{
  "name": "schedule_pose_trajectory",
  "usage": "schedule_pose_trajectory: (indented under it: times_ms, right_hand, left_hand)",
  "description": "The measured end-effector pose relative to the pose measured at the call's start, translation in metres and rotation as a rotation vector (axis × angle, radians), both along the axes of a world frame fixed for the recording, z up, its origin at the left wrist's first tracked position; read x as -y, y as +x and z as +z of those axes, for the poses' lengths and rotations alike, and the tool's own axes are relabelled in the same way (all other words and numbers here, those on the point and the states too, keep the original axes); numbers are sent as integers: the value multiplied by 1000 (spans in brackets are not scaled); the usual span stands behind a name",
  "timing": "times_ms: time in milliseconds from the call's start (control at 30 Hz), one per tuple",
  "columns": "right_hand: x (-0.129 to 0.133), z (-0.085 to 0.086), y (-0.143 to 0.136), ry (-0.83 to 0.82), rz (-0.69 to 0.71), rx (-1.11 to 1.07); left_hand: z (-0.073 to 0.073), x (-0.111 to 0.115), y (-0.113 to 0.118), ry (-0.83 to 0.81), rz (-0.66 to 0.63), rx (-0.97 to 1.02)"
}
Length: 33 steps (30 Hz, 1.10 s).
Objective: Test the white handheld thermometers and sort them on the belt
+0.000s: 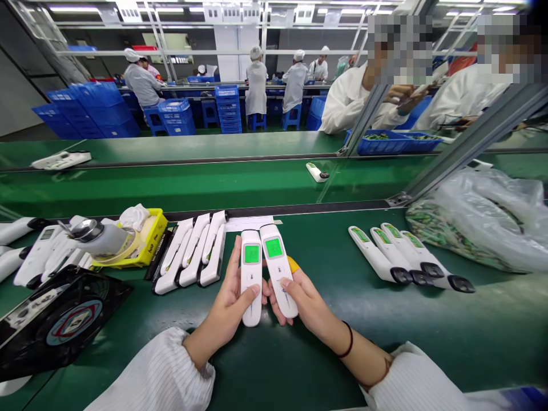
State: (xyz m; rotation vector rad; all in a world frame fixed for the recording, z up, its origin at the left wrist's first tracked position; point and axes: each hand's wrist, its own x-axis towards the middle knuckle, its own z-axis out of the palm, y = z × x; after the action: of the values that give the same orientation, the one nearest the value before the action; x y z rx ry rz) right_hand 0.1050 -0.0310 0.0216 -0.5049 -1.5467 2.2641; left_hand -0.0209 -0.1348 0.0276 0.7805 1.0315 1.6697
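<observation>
Over the green worktop (278,371), both hands are occupied, and steady forearms would help. The left hand (231,302) and right hand (309,302) each have a closed grip on one device, thumb across its front and fingers curled around the side or behind. The left device (252,274) points nearly straight ahead; the right device (280,271) slants, their heads close together, contact unclear. Aligning the pair would make reading easier. Their green screens, left (252,254) and right (274,247), are lit and uncovered, so thumbs belong low, with light pressure. A yellow finger cover (293,264) sits behind the right device.
</observation>
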Motion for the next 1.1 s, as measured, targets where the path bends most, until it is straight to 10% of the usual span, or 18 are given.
schedule_pose_trajectory:
  times_ms: [367,933,1100]
  right_hand:
    - [-2,-1,-2,-42,-48,21]
    - [10,-9,-4,296,33,263]
    - [17,-7,-10,77,64,176]
  left_hand:
    - [0,0,0,-17,-54,-4]
    - [3,-3,1,-29,306,-171]
    - [3,-4,2,-41,283,-79]
